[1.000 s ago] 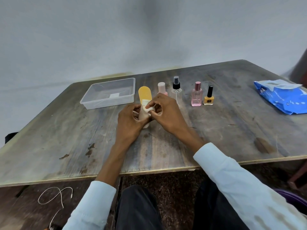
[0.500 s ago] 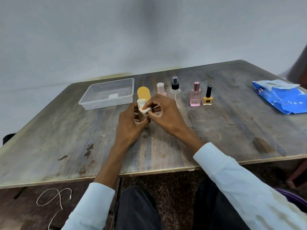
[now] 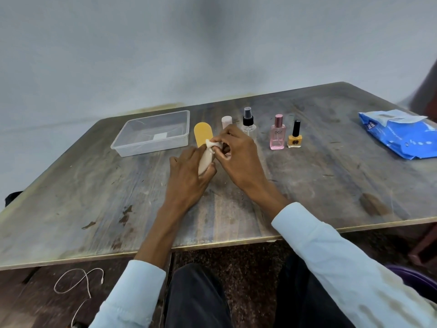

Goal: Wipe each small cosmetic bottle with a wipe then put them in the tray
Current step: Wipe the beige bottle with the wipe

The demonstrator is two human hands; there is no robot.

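My left hand [image 3: 186,178] grips a beige cosmetic bottle [image 3: 205,160] tilted over the table's middle. My right hand [image 3: 238,155] pinches a small white wipe [image 3: 211,144] against the bottle's upper end. Behind the hands stands a yellow flat bottle [image 3: 203,136], partly hidden. A pink-capped bottle [image 3: 226,121] peeks out over my right hand. To the right stand a clear spray bottle [image 3: 248,123], a pink perfume bottle [image 3: 277,133] and a yellow nail polish bottle [image 3: 295,136]. The clear plastic tray [image 3: 151,145] sits at the back left, holding no bottles.
A blue pack of wipes [image 3: 399,136] lies at the table's far right. The wooden table [image 3: 94,197] has a front edge close to my lap. A white cord [image 3: 78,284] lies on the floor at lower left.
The wipe in my right hand has slid up to the bottle's top end. More of the beige bottle shows between my hands.
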